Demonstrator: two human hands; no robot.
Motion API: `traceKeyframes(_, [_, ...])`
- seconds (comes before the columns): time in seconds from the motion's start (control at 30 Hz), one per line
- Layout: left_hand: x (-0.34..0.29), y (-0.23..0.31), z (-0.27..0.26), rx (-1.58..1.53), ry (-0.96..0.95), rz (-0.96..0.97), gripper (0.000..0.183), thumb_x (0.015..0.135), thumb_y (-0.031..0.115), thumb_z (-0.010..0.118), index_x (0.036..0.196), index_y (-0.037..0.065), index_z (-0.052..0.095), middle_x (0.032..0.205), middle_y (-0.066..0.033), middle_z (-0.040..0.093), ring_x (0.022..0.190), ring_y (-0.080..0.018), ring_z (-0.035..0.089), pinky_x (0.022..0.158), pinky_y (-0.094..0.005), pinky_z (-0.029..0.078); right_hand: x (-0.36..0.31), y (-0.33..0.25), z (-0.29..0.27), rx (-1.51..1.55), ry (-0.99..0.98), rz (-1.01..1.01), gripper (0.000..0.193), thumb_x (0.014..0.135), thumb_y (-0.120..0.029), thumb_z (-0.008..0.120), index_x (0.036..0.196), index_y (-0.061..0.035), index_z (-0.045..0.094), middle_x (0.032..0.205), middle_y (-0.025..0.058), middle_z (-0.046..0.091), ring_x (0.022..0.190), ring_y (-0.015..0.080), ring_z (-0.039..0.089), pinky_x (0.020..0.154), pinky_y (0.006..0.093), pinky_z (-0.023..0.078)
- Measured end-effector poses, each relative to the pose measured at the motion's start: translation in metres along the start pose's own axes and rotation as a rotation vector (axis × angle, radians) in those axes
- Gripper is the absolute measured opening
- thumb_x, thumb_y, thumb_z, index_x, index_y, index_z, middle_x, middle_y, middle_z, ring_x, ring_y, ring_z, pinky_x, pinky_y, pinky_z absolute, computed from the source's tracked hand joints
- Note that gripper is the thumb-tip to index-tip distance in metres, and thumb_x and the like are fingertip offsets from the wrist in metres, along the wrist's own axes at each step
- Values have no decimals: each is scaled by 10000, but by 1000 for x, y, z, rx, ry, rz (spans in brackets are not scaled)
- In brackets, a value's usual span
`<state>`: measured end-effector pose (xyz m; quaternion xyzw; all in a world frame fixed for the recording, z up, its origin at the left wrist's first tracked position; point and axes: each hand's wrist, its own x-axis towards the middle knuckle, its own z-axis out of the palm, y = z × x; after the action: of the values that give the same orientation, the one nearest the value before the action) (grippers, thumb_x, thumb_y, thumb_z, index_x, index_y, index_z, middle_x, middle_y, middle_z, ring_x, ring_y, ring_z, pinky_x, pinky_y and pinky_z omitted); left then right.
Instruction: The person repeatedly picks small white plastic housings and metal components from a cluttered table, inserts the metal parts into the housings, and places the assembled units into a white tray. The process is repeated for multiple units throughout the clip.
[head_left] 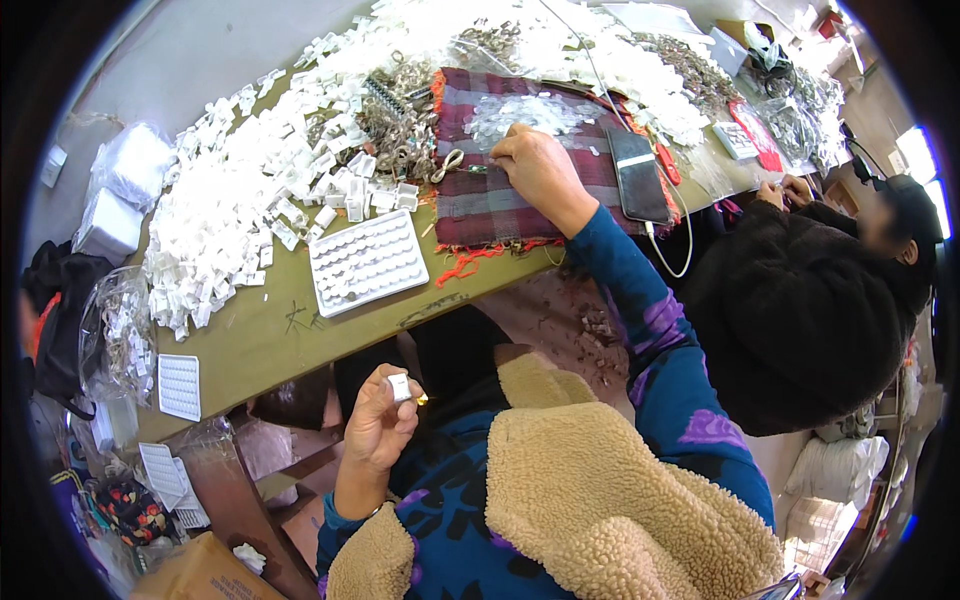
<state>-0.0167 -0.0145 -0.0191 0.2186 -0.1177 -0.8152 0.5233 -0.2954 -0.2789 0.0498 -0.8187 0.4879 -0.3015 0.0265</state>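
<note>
White piece [400, 387], pinched at tips of left hand [376, 420], right hand [543, 172] with unclear grip

A long olive-green table [232, 372] runs from the lower left up and across to the right, its curve bent by the lens; dark marks show near its front edge. Behind it stands a plain pale-grey wall [225, 62]. A brown panel [243, 505] stands beneath the table's left end. The floor [535, 302] is pinkish, with scattered debris. At the far right, a window [918, 165] glares white beside a beige wall [878, 118], and strong light falls at lower right.
</note>
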Motion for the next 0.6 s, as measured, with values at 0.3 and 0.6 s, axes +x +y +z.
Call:
traceKeyframes(0.3, [2, 1, -3, -14, 2, -33, 215, 976, 211, 634, 1103, 42, 596, 988, -172, 692, 693, -110, 613, 533, -199, 472, 17, 8, 16, -271, -102, -149, 106, 763, 10, 584, 827, -26, 661, 921, 172, 623, 914, 361, 630, 790, 444, 523])
traceKeyframes(0.6, [-8, 4, 7, -22, 69, 113, 218, 1010, 157, 568, 1192, 41, 596, 1081, -188, 678, 769, -139, 658, 661, -241, 589, -33, -72, -28, 572, 145, 197, 71, 919, -16, 599, 975, 6, 636, 828, 95, 641, 706, 148, 608, 622, 282, 486])
